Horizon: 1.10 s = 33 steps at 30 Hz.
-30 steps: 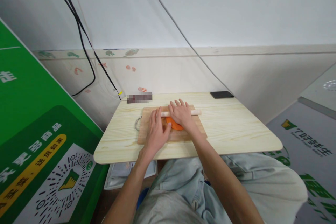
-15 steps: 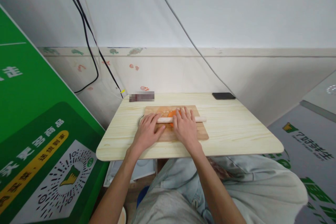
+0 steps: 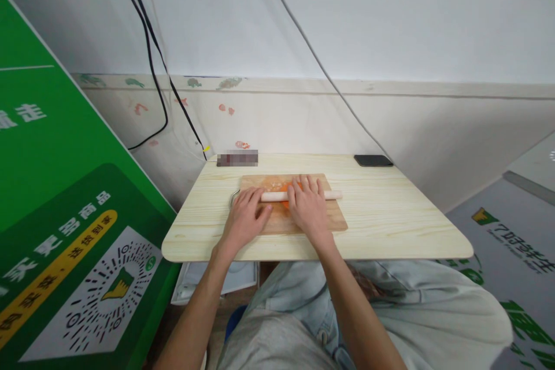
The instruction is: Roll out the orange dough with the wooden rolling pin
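A pale wooden rolling pin [image 3: 274, 196] lies crosswise over a wooden cutting board [image 3: 277, 225]. Under it is a flat orange piece [image 3: 286, 188] of dough or clay, partly covered by the pin and my right hand [image 3: 309, 205]. That hand is open and lies flat over the pin, fingers slightly apart and pointing away from me. My left hand [image 3: 247, 214] rests over the pin's left end, open, with its thumb held out toward the middle; it hides that end. A metal ring handle [image 3: 232, 199] shows beside the board's left edge.
The board sits on a light wood-grain table [image 3: 390, 214]. A black phone [image 3: 373, 160] lies at the back right, and a blurred-out object [image 3: 237, 158] at the back left. Cables hang against the wall behind. A green printed panel [image 3: 87, 185] stands on the left.
The whole view has shifted slightly. Both hands stay on the rolling pin, which has moved little, if at all, over the orange piece.
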Available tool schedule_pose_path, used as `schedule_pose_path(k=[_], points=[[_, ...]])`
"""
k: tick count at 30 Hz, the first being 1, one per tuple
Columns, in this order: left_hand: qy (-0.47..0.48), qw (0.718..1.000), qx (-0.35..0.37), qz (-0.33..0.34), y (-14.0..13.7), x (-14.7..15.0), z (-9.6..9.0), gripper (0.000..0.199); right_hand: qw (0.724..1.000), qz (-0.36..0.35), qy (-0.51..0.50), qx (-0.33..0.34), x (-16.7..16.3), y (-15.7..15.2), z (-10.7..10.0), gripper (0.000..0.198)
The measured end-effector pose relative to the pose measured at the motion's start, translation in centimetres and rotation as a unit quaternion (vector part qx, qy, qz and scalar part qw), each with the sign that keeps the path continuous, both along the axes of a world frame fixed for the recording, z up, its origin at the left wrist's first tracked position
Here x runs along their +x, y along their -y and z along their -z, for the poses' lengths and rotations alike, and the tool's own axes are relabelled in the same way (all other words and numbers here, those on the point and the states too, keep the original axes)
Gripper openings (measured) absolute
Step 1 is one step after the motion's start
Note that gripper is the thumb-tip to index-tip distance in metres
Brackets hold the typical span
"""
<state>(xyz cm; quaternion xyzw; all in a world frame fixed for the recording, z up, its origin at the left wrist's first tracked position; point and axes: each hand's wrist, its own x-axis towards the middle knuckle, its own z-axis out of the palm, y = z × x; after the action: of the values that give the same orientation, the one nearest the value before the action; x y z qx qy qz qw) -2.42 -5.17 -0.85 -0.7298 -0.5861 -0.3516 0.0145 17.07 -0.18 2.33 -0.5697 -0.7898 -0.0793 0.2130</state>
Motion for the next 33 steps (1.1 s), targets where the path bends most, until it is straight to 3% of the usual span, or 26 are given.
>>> schedule_pose_path(k=[5,15,18,23,26,33], points=[[-0.001,1.0,0.001,0.009,-0.1,-0.2,0.2,0.035,1.0,0.008,-0.016,0.016,0.5,2.2,1.1,0.055],[0.023,1.0,-0.005,-0.015,-0.2,-0.2,0.5,0.053,0.996,0.006,0.033,-0.082,-1.2,-3.9,-2.4,0.05],[0.026,1.0,-0.003,-0.013,-0.2,-0.2,0.4,0.048,0.998,0.002,0.026,-0.052,-1.0,-2.5,-2.1,0.048],[0.015,1.0,-0.001,0.006,0.0,-0.2,0.2,0.036,0.999,0.026,-0.016,0.013,0.0,2.7,0.0,0.051],[0.009,1.0,-0.004,0.017,0.1,-0.2,0.0,0.037,0.999,0.024,-0.025,0.02,0.3,3.8,0.7,0.054],[0.011,1.0,-0.018,0.003,0.0,-0.3,0.0,0.048,1.0,-0.009,0.006,-0.029,-0.7,-1.3,-1.4,0.05]])
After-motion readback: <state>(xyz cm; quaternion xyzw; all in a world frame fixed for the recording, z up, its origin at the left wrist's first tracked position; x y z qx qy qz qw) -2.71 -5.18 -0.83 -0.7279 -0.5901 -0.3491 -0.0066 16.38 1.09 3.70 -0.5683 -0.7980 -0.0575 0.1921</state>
